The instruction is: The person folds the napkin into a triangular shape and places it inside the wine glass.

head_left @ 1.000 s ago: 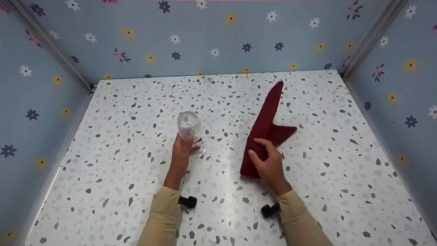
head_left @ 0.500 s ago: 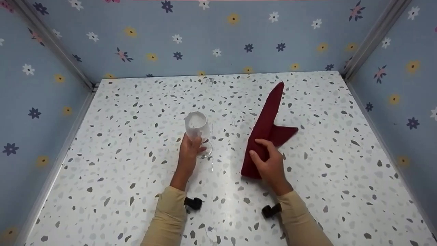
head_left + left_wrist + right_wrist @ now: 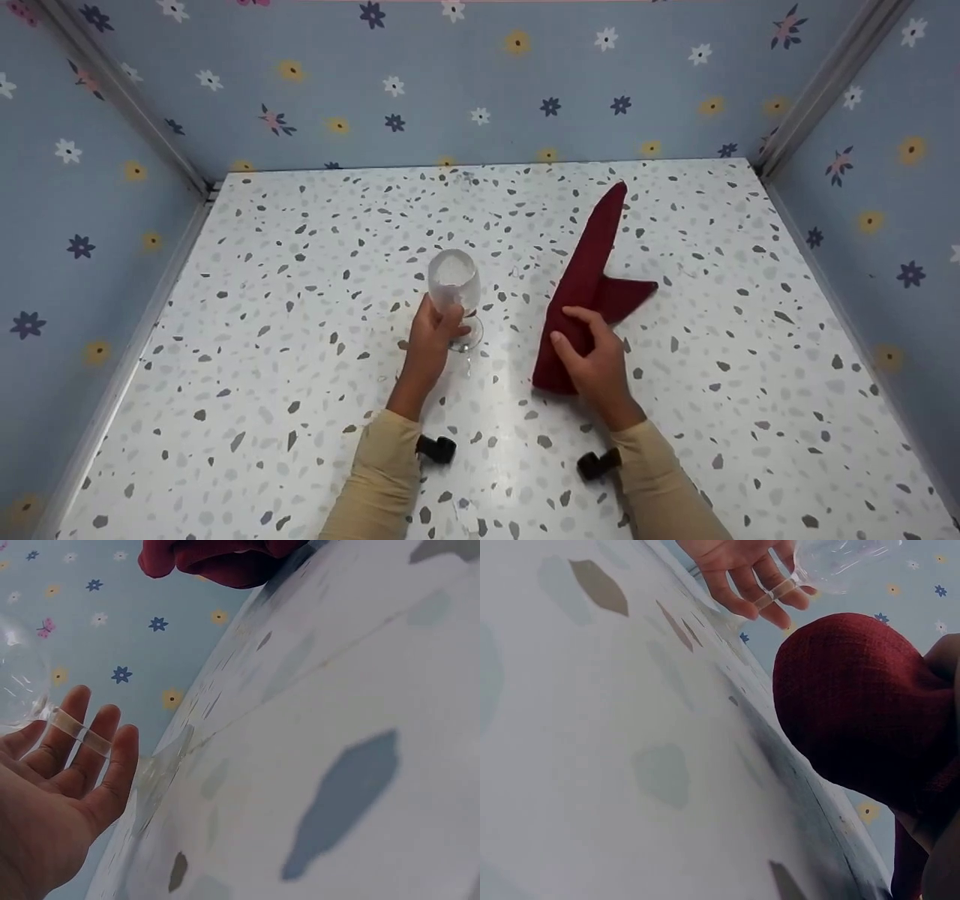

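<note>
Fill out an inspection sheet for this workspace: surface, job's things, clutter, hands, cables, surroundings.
Surface: speckled white terrazzo-style tabletop.
Job's things: clear wine glass, stem between fingers; dark red folded napkin lying flat.
Clutter: nothing seen.
Hands: left hand holds the glass by the stem, loose grip; right hand pinches the napkin's near end.
Cables: nothing seen; black wrist cameras only.
Surroundings: blue flowered walls on three sides.

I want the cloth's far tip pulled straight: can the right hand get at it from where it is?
Probably yes. The right hand grips the near end of the red cloth, and only bare table lies alongside it up to the tip.
</note>
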The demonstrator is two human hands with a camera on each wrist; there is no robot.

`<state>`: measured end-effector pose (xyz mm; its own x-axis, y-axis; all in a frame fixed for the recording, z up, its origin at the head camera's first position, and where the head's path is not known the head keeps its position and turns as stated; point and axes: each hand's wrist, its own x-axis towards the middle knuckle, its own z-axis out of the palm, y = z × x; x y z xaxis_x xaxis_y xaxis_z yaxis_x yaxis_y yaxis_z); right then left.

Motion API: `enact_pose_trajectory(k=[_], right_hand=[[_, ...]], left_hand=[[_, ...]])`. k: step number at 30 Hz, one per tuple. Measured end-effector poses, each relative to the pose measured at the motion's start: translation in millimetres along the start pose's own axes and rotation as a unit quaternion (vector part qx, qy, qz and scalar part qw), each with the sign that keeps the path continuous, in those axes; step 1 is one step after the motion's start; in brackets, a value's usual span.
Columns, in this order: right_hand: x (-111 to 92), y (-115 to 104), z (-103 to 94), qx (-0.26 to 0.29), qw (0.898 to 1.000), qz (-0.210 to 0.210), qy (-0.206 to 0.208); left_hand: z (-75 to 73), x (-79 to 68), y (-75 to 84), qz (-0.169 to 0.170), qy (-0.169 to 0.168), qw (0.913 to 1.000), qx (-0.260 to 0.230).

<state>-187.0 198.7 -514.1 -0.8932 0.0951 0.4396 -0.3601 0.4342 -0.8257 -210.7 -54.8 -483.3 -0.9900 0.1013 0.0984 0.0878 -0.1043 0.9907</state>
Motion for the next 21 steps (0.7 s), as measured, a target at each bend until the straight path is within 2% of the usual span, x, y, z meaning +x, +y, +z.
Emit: enact_pose_trajectory(k=[4,7,21], right_hand=[[-0.1,-0.2,-1.6,-0.003,1.0,0.006,-0.006],[-0.3,0.6,-3.3,0.0,1.0,0.005,-0.013],[-0.4,0.8,-3.9,0.004,1.0,0.002,-0.017]], left_hand=[[-1.2,6.0,-19.1,-0.003,-0.002,1.0,-0.003],[0.6,7.1,-24.4,0.0,0.003,1.0,0.0],[20.8,5.7,-26.0,-0.014,-0.009,0.9998,-0.009]])
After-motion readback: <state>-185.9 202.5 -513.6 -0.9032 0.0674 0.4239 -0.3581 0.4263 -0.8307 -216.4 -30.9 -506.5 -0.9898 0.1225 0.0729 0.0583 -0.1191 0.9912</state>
